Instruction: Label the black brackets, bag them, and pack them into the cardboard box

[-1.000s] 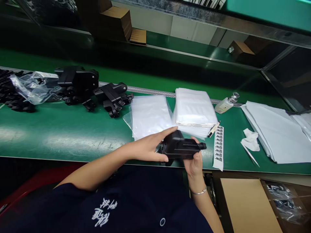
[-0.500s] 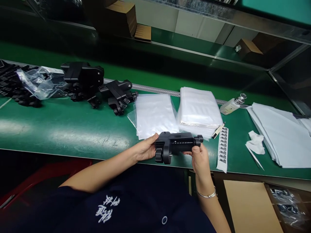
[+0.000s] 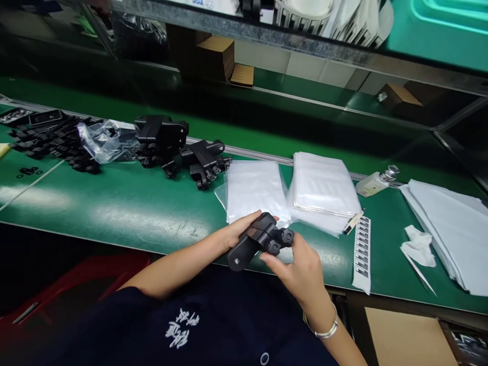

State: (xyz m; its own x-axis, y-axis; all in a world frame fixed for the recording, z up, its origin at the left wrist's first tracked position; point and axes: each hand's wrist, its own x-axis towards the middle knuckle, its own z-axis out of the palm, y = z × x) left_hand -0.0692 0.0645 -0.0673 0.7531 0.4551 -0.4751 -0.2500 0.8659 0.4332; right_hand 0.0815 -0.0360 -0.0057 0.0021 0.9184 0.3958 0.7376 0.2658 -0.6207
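A black plastic bracket [image 3: 251, 241] with ribbed knobs is held tilted above the front of the green bench. My left hand [image 3: 243, 229] is closed on its far left side, with most of the fingers hidden behind it. On the knob side, my right hand [image 3: 303, 264] curls around the bracket's right end, thumb below the knobs and index finger beside the upper one; its other fingertips are hidden. Just beyond the bracket lie loose clear plastic bags [image 3: 257, 190] and a thicker stack of bags [image 3: 322, 180].
Similar black brackets [image 3: 204, 160] lie left of the bags, near a crumpled clear bag [image 3: 109, 140] and a pile of black parts [image 3: 57, 140]. Rightward are a label strip [image 3: 362, 254], a bottle [image 3: 375, 183], tweezers [image 3: 419, 269] and white sheets [image 3: 450, 229]. A metal shelf edge [image 3: 305, 48] crosses above.
The bracket has been turned over, so its knobs now point right and its long body slants toward me. My right hand has shifted to the knobs. The view has tilted up and left.
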